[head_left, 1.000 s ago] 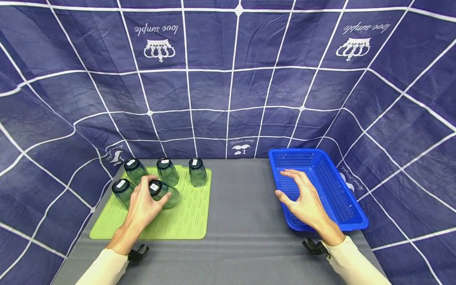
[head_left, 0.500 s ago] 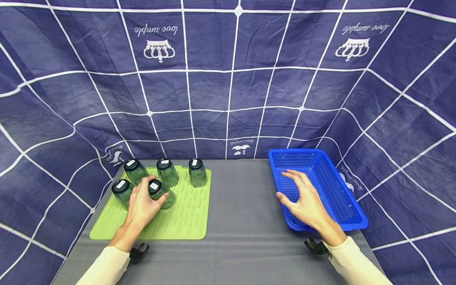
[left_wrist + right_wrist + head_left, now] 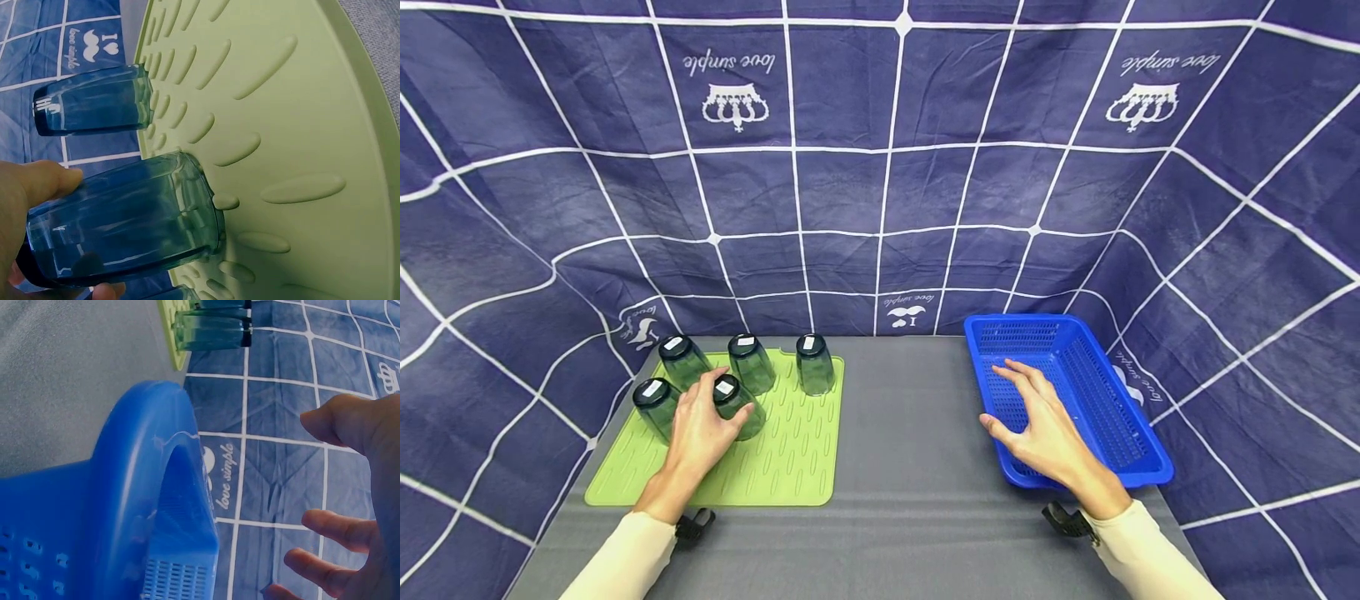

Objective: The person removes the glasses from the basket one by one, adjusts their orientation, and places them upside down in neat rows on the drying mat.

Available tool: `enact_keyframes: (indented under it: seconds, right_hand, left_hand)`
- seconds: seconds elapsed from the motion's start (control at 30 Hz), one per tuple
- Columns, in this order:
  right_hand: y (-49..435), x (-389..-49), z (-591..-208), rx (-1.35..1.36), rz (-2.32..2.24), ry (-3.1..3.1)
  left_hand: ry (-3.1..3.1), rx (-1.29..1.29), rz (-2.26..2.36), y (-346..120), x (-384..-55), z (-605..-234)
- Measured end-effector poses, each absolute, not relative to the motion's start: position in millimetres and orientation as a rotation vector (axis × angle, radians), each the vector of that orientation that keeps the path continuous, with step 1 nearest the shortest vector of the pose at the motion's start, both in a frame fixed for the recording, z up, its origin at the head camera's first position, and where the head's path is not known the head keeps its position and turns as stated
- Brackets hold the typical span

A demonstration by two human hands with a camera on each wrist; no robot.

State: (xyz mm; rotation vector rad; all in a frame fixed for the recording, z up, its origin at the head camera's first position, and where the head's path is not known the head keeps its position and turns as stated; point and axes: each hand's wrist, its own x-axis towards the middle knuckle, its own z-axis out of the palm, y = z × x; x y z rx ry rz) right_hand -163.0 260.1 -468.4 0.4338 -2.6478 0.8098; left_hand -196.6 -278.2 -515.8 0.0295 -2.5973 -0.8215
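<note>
Upside down on the green drying mat (image 3: 782, 467) stands a blue-green drinking glass (image 3: 733, 402) with a white label on its base. My left hand (image 3: 700, 425) holds this glass near its base, thumb on one side and fingers on the other. In the left wrist view the rim of the glass (image 3: 125, 219) is right at the ribbed mat (image 3: 325, 125). My right hand (image 3: 1048, 425) hovers over the near left part of a blue plastic basket (image 3: 1157, 454), fingers spread and holding nothing.
More upturned glasses stand on the mat: one at the left (image 3: 657, 410), one at the back left (image 3: 685, 362), one at the back middle (image 3: 752, 367) and one at the back right (image 3: 816, 368). Grey cloth (image 3: 910, 433) lies between mat and basket. A blue checked curtain (image 3: 842, 192) surrounds the table.
The glass in the left hand has shifted slightly left from a blurred, more tilted pose and now stands still on the mat. The right hand has barely moved.
</note>
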Motion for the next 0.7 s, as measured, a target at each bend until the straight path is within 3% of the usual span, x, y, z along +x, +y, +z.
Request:
enact_keyframes:
  seconds: [0.7]
  right_hand:
    - [264.4,-162.8,-472.7,0.481,0.604,-2.714]
  left_hand:
    - [-2.656,-0.036,-0.677,-276.2,-191.1,-507.0]
